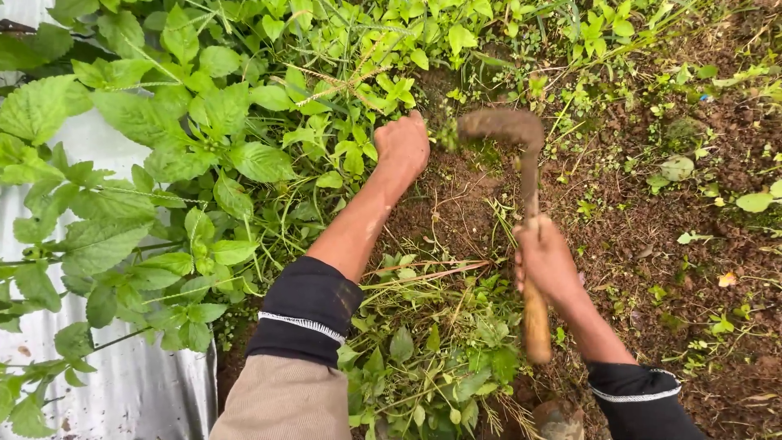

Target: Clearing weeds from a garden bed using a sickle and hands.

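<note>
One sickle (521, 163) in right hand (544, 262); left hand (401, 147) grips weeds (244, 122).

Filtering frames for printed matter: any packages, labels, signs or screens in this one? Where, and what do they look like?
None in view.
Closest thing: plastic sheet, lower left under the leaves, silver-grey, plain.
Otherwise the left hand grips weeds, and the right hand holds a sickle with a wooden handle and soil-caked curved blade, over bare soil.
</note>
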